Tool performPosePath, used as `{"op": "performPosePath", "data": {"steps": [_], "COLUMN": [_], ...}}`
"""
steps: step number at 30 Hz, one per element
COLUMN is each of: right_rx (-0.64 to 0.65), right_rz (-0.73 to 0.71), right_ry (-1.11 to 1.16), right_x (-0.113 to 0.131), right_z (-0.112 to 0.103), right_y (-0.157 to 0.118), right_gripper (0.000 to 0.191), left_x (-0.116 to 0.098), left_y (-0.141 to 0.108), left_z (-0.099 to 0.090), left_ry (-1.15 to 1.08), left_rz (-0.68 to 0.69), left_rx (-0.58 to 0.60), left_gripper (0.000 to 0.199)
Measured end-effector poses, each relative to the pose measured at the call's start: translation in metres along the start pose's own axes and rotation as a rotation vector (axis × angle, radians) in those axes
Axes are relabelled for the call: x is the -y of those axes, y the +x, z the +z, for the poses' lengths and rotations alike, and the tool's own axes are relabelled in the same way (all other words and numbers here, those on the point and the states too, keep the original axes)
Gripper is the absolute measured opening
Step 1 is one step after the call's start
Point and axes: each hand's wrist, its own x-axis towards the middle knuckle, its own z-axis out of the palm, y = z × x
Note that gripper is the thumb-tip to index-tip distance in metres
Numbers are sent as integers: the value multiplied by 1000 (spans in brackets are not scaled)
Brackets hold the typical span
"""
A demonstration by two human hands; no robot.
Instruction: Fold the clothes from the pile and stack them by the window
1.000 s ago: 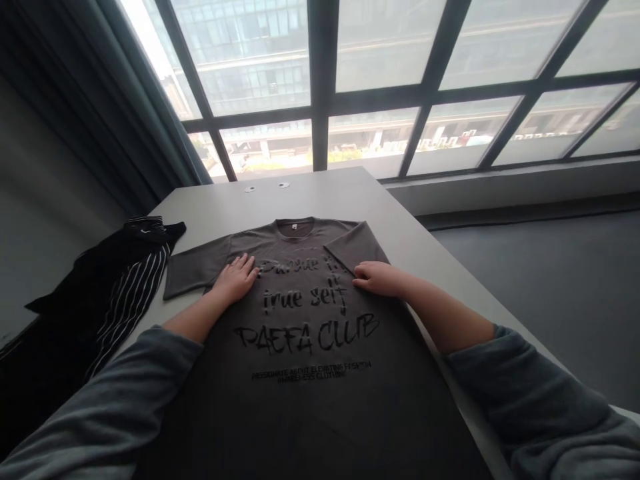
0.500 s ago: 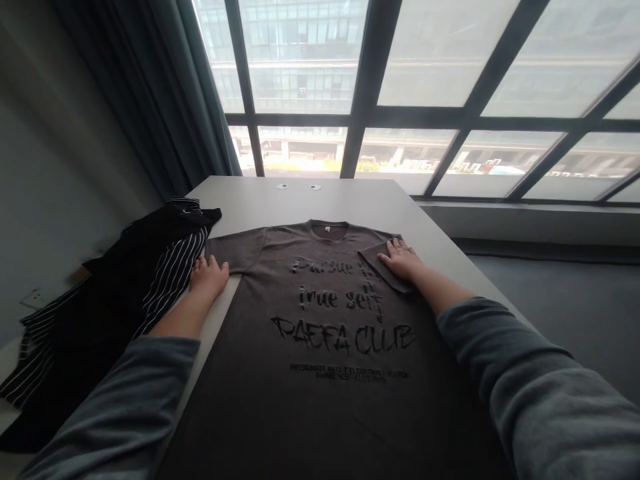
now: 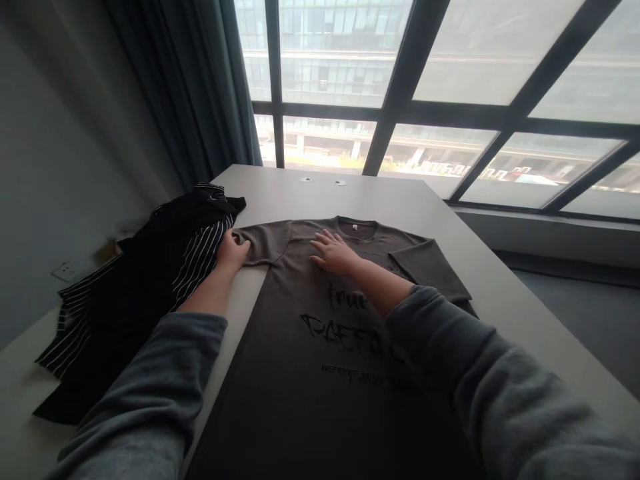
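A dark grey T-shirt (image 3: 295,373) lies spread face up, its collar toward the window and black lettering across the chest. At the end of its left-side sleeve, my left hand (image 3: 232,255) is closed with thumb and fingers on the hem. My right hand (image 3: 336,253) rests on the upper chest below the collar, fingers apart and palm down, holding nothing. My right forearm hides part of the lettering. The sleeve on the right side lies folded inward over the shirt's edge.
Black clothing with white stripes (image 3: 135,287) is heaped on the left side of the white table (image 3: 280,193). Two small round covers are set in the far tabletop. Behind stand a dark curtain (image 3: 185,87) and a large framed window (image 3: 340,60).
My right hand has moved left from the right-side sleeve to the upper chest. My left hand has gone from lying flat by the left sleeve to gripping its hem. The view has shifted left.
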Motion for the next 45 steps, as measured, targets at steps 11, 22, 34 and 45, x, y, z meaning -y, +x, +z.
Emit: {"op": "performPosePath", "data": {"steps": [11,22,34,45], "right_rx": [21,-390,-286,-302], "right_rz": [125,410,592,326], "right_ry": [137,1291,1022,133], "right_x": [43,11,-14,-14], "right_z": [32,11,-8,5], "right_y": [40,41,24,17], "right_gripper": [71,45,31,43], "left_x": [-22,-126,-134,-73], "left_y": [13,-56,-88,-38], "left_z": [-11,9,36,64], "left_ry": [98,363,378,663], "left_rz": [94,583,809,619], "left_rx": [-12,87,447,530], "left_gripper": [43,49,39,76]}}
